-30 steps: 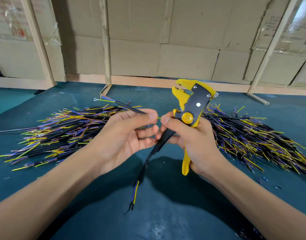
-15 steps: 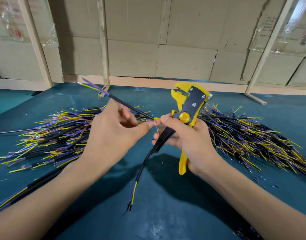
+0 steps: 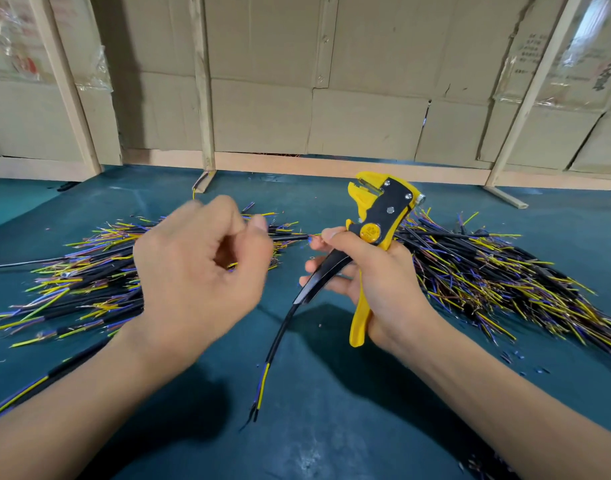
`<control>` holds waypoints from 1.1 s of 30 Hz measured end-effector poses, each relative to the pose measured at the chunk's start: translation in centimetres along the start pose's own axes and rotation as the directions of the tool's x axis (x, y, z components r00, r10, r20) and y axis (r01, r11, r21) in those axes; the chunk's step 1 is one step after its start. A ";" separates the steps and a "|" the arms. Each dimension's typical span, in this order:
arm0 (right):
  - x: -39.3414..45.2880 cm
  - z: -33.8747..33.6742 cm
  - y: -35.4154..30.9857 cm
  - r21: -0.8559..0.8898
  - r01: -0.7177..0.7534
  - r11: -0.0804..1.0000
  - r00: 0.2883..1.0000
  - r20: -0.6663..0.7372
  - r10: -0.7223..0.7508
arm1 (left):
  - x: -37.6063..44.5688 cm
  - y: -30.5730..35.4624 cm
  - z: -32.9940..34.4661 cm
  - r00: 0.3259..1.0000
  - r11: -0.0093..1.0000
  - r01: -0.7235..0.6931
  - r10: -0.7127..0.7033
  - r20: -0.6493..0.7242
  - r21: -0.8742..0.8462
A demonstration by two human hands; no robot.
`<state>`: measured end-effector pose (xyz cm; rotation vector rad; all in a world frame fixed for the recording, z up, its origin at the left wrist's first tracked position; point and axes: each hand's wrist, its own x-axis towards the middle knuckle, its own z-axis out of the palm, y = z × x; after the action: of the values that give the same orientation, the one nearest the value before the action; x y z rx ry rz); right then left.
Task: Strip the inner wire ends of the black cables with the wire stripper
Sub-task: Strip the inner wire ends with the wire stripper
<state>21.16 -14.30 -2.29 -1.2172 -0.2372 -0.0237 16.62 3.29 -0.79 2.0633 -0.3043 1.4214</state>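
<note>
Right hand (image 3: 376, 282) grips the yellow-and-black wire stripper (image 3: 376, 233) and a thin, floppy black cable (image 3: 283, 327); blurred left hand (image 3: 196, 275) pinches another; hold near ends

Left hand (image 3: 196, 271) motion-blurred; its grip contents indeterminate. Right cable pile (image 3: 498, 282) cut by frame edge. Wall label text (image 3: 530, 46) illegible.

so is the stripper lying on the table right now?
No, the right hand holds the wire stripper upright above the table.
</note>
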 end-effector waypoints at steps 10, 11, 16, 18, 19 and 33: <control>-0.3 0.0 0.3 -0.082 0.085 0.993 0.989 0.129 -0.074 | -0.5 -1.3 1.3 0.837 0.983 0.114 -0.016 0.547 -0.146; -0.4 0.0 0.3 -0.077 0.086 0.993 0.988 0.137 -0.075 | -0.5 -1.3 1.4 0.844 0.972 0.127 -0.002 0.537 -0.196; -0.4 -0.1 0.3 -0.061 0.076 0.995 0.987 0.144 -0.066 | -0.9 -1.1 1.4 0.864 0.962 0.104 0.039 0.502 -0.254; -0.4 0.0 0.3 -0.057 0.071 0.996 0.987 0.148 -0.062 | -0.9 -0.9 1.3 0.884 0.966 0.083 0.042 0.465 -0.246; -0.4 0.0 0.3 -0.056 0.071 0.996 0.986 0.155 -0.061 | -0.9 -0.9 1.3 0.895 0.965 0.085 0.036 0.445 -0.249; -0.4 -0.2 -0.7 -0.002 -0.317 0.948 0.848 0.446 0.285 | -0.9 -1.1 0.8 0.867 0.909 -0.132 0.299 0.398 -0.395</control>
<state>20.70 -14.81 -1.77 -1.1648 -0.4371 0.5404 17.44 3.48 -2.19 2.0692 -0.9475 0.8925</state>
